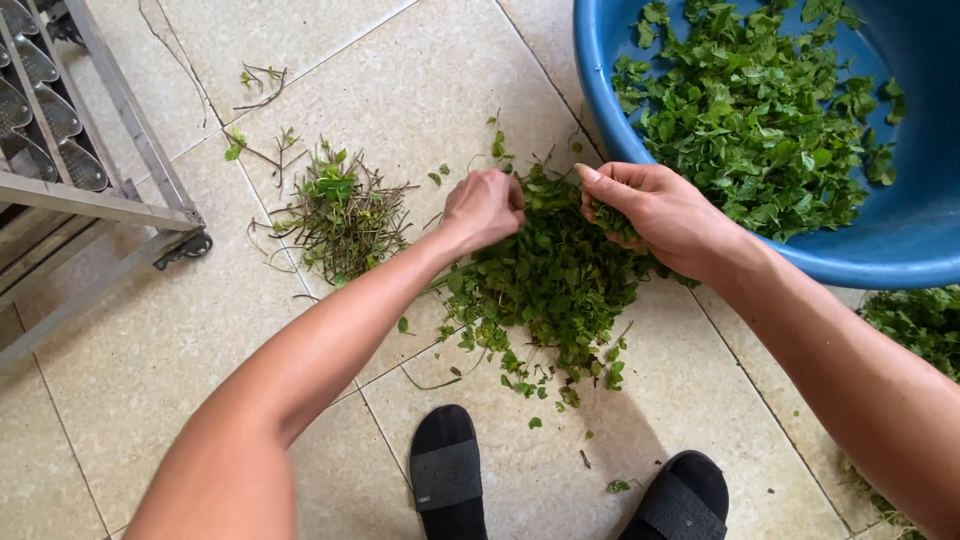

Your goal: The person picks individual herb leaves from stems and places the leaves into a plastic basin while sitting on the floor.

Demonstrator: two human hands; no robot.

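A heap of green leafy herb sprigs [548, 285] lies on the tiled floor in front of me. My left hand [485, 207] is closed on sprigs at the heap's top left edge. My right hand [655, 212] grips a bunch of leaves at the heap's top right, fingers curled around it. The two hands are a short gap apart. A big blue tub [905, 240] at the upper right holds a mass of picked green leaves [760, 110], just beyond my right hand.
A small pile of bare stems [343, 215] lies left of the heap. A metal rack on casters [120, 200] stands at the far left. More greens [920, 325] lie at the right edge. My black sandals [447, 475] are at the bottom.
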